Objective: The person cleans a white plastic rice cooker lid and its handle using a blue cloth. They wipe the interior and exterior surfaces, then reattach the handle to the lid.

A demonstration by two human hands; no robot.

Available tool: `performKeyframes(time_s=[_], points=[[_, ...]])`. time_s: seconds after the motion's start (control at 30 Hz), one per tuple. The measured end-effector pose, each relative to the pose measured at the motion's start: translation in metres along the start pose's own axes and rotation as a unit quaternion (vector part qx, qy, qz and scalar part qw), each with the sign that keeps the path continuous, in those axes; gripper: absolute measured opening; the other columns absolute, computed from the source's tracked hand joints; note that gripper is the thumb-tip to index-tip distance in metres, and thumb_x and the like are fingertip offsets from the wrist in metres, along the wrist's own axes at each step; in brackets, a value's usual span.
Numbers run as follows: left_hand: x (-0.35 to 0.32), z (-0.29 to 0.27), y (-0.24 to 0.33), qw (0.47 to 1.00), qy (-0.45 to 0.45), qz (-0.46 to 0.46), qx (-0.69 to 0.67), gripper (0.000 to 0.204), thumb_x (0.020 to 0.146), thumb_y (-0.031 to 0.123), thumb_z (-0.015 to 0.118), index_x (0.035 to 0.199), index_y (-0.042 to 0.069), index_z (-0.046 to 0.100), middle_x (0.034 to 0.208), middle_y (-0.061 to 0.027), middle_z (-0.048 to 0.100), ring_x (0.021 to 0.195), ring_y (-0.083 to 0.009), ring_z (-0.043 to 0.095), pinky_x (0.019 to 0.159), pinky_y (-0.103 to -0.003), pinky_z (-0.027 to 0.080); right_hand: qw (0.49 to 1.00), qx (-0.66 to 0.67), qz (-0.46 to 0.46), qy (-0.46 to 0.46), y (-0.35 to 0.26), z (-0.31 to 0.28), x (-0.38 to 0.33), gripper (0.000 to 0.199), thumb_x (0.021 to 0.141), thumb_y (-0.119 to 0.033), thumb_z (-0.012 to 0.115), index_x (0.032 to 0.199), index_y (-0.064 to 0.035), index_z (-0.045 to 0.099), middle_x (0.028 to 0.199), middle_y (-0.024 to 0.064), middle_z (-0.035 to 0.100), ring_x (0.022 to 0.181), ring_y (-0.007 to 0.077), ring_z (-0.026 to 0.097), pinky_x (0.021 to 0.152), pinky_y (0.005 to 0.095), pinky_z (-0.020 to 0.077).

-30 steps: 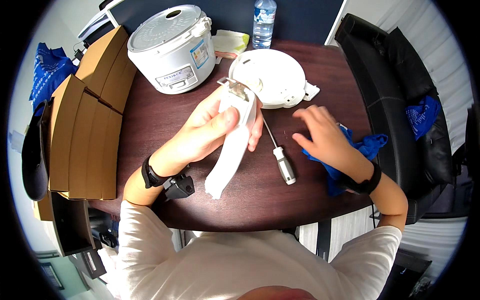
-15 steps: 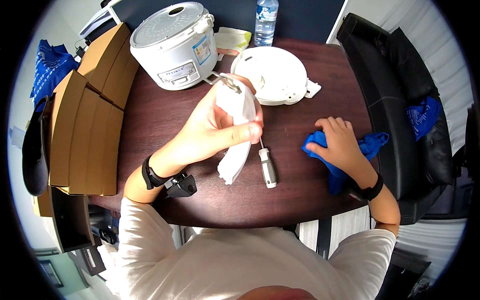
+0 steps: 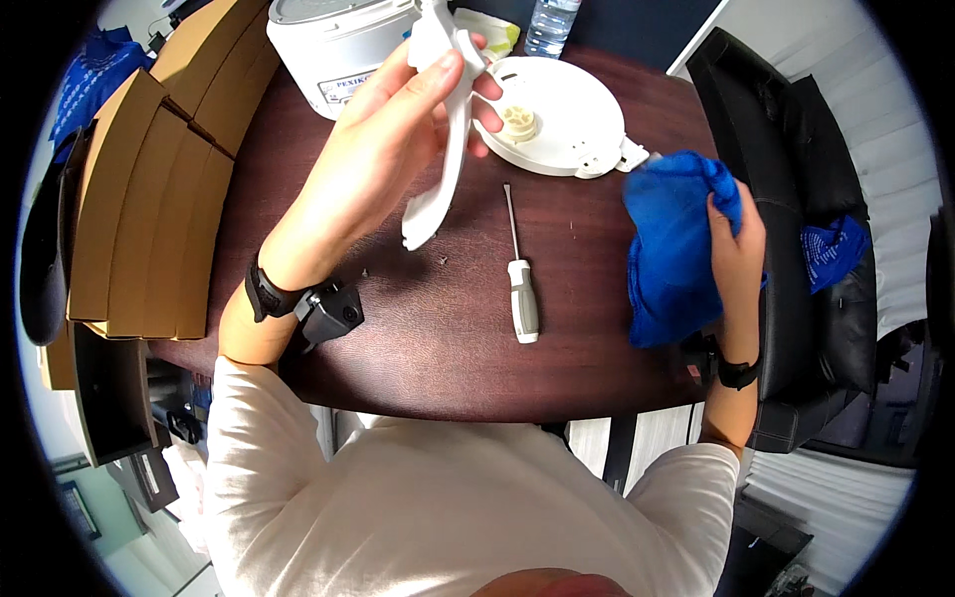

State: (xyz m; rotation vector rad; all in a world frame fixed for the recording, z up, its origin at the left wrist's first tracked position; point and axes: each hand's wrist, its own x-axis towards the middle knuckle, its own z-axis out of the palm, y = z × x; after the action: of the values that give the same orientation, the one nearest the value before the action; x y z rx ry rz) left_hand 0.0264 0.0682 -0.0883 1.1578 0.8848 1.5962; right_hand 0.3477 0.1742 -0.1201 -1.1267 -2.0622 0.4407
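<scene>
The left hand [image 3: 383, 149] is closed around a long white plastic handle [image 3: 450, 129], lifted above the dark surface [image 3: 418, 328]. A screwdriver [image 3: 519, 274] lies flat in the middle. The right hand [image 3: 734, 234] grips a raised blue cloth [image 3: 671, 239].

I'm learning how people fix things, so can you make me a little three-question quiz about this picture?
1. True or false: the left hand holds a curved white plastic handle up off the table.
2. What does the right hand grip? A) a blue cloth B) a water bottle C) a screwdriver
3. Fill in: the screwdriver with a grey-white grip lies on the table between the two ____.

Key:
1. True; it is raised in front of the white rice cooker.
2. A, the blue cloth, lifted beside the round white lid.
3. hands.
</scene>
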Motion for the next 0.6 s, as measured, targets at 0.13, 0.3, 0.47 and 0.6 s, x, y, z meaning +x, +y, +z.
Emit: performKeyframes(time_s=[0.13,0.3,0.47,0.6], points=[[-0.006,-0.017,-0.016,0.991,-0.016,-0.082,-0.103,0.043,0.099,0.040,0.035,0.115,0.001,0.049,0.102,-0.0120,0.059,0.083,-0.0195,0.059,0.072,-0.033,0.050,0.997,0.056,-0.050,0.027,-0.016,-0.002,0.015,0.021,0.094,-0.019,0.054,0.105,-0.0034,0.061,0.074,-0.0003,0.054,0.064,0.0076,0.048,0.062,0.0213,0.0397],[-0.033,-0.022,-0.051,0.963,0.006,-0.186,-0.193,0.039,0.100,0.041,0.031,0.119,0.009,0.044,0.105,-0.0126,0.059,0.080,-0.0211,0.059,0.070,-0.035,0.051,0.998,0.033,-0.033,-0.030,-0.042,0.010,0.024,0.020,0.090,-0.019,0.060,0.105,-0.0054,0.059,0.081,0.0032,0.060,0.074,0.0105,0.057,0.067,0.0254,0.0459],[-0.055,-0.020,-0.069,0.934,-0.011,-0.205,-0.291,0.046,0.100,0.043,0.026,0.125,0.008,0.042,0.102,-0.0123,0.057,0.073,-0.0197,0.056,0.065,-0.034,0.049,0.998,0.025,-0.028,-0.046,-0.082,0.028,0.023,0.022,0.086,-0.013,0.065,0.105,-0.0079,0.054,0.084,0.0067,0.063,0.079,0.0160,0.063,0.068,0.0297,0.0501],[-0.057,-0.012,-0.068,0.930,-0.034,-0.185,-0.317,0.049,0.100,0.045,0.024,0.127,0.008,0.041,0.101,-0.0124,0.056,0.071,-0.0194,0.055,0.064,-0.034,0.049,0.990,0.065,-0.072,-0.100,-0.088,0.033,0.026,0.021,0.086,-0.012,0.065,0.103,-0.0069,0.055,0.090,0.0040,0.059,0.083,0.0124,0.057,0.076,0.0257,0.0467]])
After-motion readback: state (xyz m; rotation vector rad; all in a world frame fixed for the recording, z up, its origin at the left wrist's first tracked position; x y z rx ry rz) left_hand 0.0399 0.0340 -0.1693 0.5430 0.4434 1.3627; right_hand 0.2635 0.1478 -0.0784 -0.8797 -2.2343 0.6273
